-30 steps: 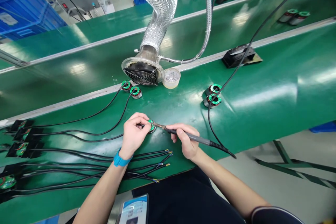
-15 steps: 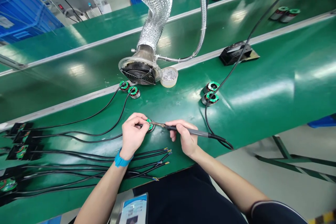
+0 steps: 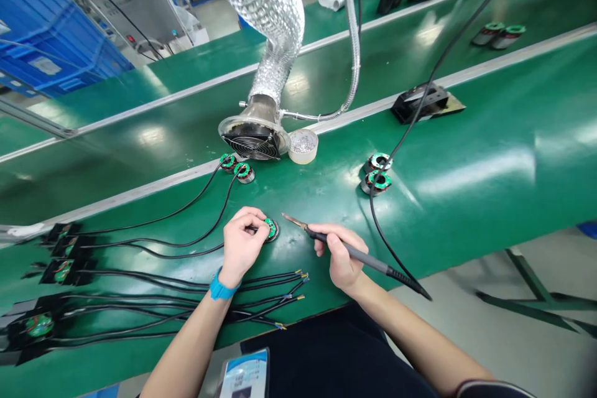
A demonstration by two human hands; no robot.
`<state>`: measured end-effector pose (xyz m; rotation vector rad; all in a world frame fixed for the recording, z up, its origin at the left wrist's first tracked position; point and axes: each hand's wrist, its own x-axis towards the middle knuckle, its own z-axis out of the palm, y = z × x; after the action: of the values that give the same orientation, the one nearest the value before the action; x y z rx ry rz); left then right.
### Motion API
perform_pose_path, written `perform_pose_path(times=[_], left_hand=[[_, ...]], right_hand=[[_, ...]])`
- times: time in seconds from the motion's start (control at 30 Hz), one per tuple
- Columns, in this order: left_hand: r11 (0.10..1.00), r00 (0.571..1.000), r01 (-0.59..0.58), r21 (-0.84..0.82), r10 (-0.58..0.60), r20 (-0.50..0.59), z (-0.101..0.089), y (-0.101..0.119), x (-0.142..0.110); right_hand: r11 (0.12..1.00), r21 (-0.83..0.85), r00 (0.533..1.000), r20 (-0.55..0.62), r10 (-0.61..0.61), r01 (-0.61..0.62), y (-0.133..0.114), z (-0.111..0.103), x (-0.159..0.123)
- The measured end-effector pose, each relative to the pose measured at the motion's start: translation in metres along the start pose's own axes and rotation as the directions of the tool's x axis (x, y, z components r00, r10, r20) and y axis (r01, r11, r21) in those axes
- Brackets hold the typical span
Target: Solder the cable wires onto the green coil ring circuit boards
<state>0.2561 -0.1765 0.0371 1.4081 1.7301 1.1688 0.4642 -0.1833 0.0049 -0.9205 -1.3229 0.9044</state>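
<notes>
My left hand point(image 3: 241, 244), with a blue band at the wrist, pinches a black cable point(image 3: 186, 256) against a round motor stator point(image 3: 272, 230) topped by a green circuit board. The fingers hide the cable's end and part of the board. In my right hand point(image 3: 344, 256) is a soldering iron point(image 3: 370, 260), gripped like a pen. Its tip points left and is a short gap away from the stator. Below my left hand, several black cables point(image 3: 261, 283) lie with bare coloured wire ends.
Two cabled stators point(image 3: 244, 173) sit by the fume extractor point(image 3: 254, 140), beside a round tub point(image 3: 303, 148). Two more stators point(image 3: 377, 182) stand right, near the iron's cord. A black stand point(image 3: 422, 102) lies behind them. Black housings point(image 3: 63, 270) are at far left.
My right hand has drawn the soldering iron back to the right, so its tip has left the stator. My left hand keeps its hold. The view has shifted slightly.
</notes>
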Motion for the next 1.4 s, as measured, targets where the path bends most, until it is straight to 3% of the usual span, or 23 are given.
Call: perform_pose_path(times=[0.23,0.37,0.5,0.7,0.83,0.93,1.07,1.13,1.2,1.3,1.4], left_hand=[[0.995,0.995,-0.091,0.050,0.089,0.039,-0.001,-0.010,0.020],[0.944,0.968,-0.249,0.217,0.249,0.031,-0.002,-0.014,0.056],[0.890,0.939,-0.291,0.351,0.335,-0.072,-0.014,-0.017,0.097],[0.838,0.944,-0.071,0.541,0.231,-0.236,-0.057,-0.016,0.176],[0.826,0.980,-0.003,0.564,0.116,-0.164,-0.074,-0.013,0.223],[0.825,0.993,0.020,0.565,0.050,-0.109,-0.078,-0.011,0.237],[0.824,0.982,0.059,0.564,0.052,-0.179,-0.081,-0.002,0.213],[0.824,0.972,0.052,0.564,0.089,-0.220,-0.077,0.005,0.178],[0.823,0.970,-0.033,0.568,0.163,-0.179,-0.065,0.012,0.133],[0.755,0.940,-0.333,0.566,0.313,0.136,-0.034,0.015,0.061],[0.666,0.887,-0.455,0.591,0.282,0.365,0.004,0.008,0.003]], right_hand=[[0.999,-0.021,0.999,-0.010,-0.048,0.048,0.005,-0.004,-0.001],[0.998,0.000,0.998,-0.013,-0.062,0.062,0.007,-0.006,-0.001],[0.997,-0.029,0.998,-0.002,-0.065,0.065,0.009,-0.009,-0.001],[0.996,-0.069,0.997,-0.048,-0.066,0.062,0.014,-0.007,0.003],[0.991,-0.128,0.997,-0.057,-0.054,0.046,0.020,-0.008,0.005],[0.981,-0.189,0.997,-0.065,-0.044,0.031,0.027,-0.011,0.008],[0.983,-0.175,0.990,-0.123,-0.074,0.052,0.028,-0.009,0.014],[0.981,-0.175,0.985,-0.135,-0.109,0.084,0.025,-0.004,0.017],[0.971,-0.224,0.990,-0.093,-0.105,0.082,0.021,0.001,0.020],[0.947,-0.319,0.996,-0.062,-0.066,0.043,0.019,0.008,0.022],[0.916,-0.388,0.993,-0.012,-0.120,0.106,0.020,0.011,0.022]])
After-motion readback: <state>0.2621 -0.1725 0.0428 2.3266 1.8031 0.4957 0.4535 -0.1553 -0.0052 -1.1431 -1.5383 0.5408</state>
